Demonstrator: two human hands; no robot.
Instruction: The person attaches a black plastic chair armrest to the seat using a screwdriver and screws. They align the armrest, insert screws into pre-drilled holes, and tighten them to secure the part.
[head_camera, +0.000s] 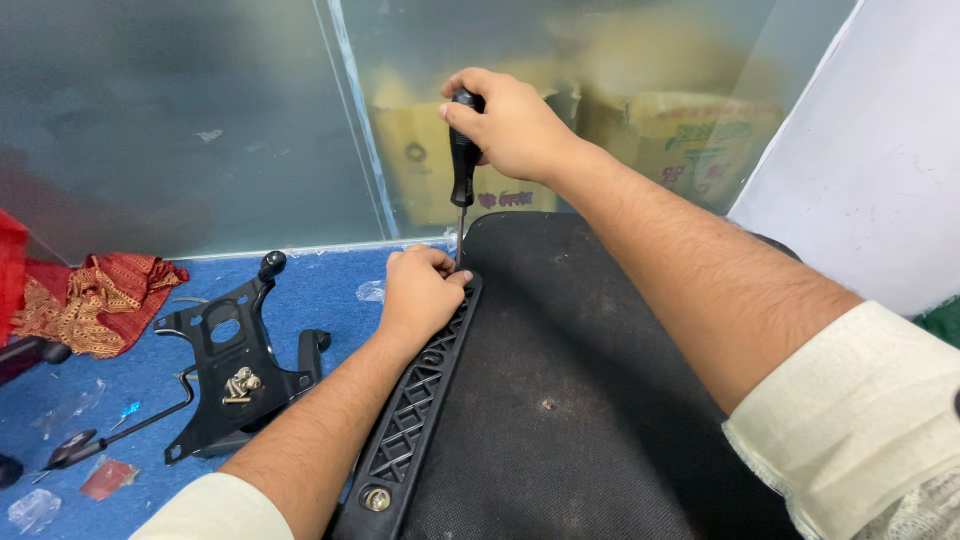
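1. Right hand (510, 125) is fisted around the black-handled steel screwdriver (463, 160), held upright.
2. Left hand (420, 290) pinches near its tip, on the black latticed plastic bracket (415, 400) edging the dark fabric seat cushion (570, 400).
3. If the tip slips sideways, it could jab those fingers

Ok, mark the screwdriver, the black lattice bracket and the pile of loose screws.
screwdriver (463, 165): head view, middle of its black handle.
black lattice bracket (410, 420): head view, on its criss-cross ribs.
loose screws (241, 385): head view, middle of the pile on the black metal plate.
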